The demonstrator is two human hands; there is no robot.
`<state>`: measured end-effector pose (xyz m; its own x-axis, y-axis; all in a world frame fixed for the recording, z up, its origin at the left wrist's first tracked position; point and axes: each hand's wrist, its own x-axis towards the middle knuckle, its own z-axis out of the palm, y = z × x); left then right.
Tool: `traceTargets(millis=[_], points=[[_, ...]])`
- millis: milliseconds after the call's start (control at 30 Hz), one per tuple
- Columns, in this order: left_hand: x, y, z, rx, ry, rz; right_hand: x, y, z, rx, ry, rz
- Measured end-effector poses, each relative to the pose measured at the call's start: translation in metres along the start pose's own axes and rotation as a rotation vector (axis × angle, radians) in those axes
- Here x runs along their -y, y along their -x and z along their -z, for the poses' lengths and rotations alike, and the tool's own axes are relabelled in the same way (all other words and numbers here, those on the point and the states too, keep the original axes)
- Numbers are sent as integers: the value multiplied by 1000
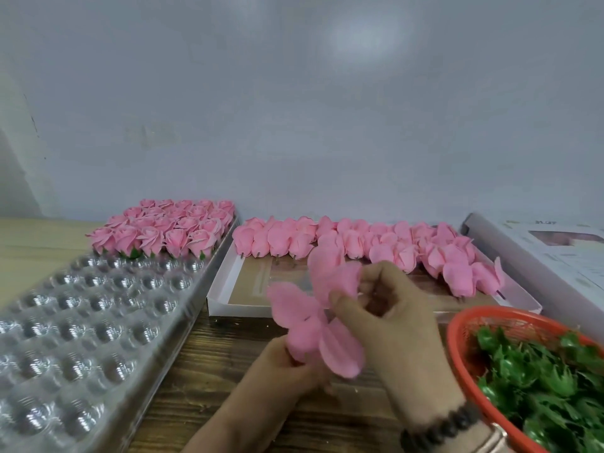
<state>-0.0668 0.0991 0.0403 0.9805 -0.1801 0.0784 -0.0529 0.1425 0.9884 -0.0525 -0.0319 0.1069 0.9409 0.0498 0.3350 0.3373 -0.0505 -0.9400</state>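
While the left hand (287, 364) is holding the pink flower (304, 336), grip closed round it, right hand (389, 308) is pinching a top petal (336, 276), grip tight.

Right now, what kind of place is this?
Probably a workshop bench for assembling artificial roses: a blister tray of finished roses, a box of pink buds, a basket of green calyxes.

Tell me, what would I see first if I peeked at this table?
Probably the pink flower with spread petals in the middle, held at its base by the left hand while the right hand pinches an upper petal. Next, the finished pink roses crowding the far end of the clear bubble tray on the left. Bright too is the red basket of green leaf pieces at the right.
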Motion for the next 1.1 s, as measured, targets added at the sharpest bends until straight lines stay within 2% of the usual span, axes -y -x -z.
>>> traceTargets(millis=[67, 133, 233, 333, 500, 600, 633, 700, 767, 833, 967, 1100], points=[[-1, 2, -1, 86, -31, -13, -16, 4, -5, -50, -94, -64], [-2, 1, 0, 55, -5, -26, -28, 5, -6, -71, -177, -111], [-2, 0, 4, -137, 94, -45, -39, 6, -1, -38, -282, -113], [-5, 0, 4, -254, 112, -58, -45, 6, 0, 6, -360, -156], [-4, -3, 1, -557, -226, -171, -55, 0, -1, 14, -401, -176], [-5, -2, 0, -712, -324, -267, -58, -1, -2, -4, -422, -184], [-6, -2, 1, -709, -344, -272, -58, -1, -1, -5, -424, -176], [-6, -2, -3, -582, -290, -197, -57, -1, -1, 9, -430, -136], [-7, -2, -9, -378, -122, -81, -56, 0, -2, 29, -397, -85], [-5, -4, -12, -245, 55, -27, -56, 1, -4, 42, -301, -33], [-5, -6, -6, -154, 437, -8, -57, 4, -6, 77, 8, 106], [-8, -6, -4, -224, 533, 22, -57, 5, -7, 103, 229, 202]])
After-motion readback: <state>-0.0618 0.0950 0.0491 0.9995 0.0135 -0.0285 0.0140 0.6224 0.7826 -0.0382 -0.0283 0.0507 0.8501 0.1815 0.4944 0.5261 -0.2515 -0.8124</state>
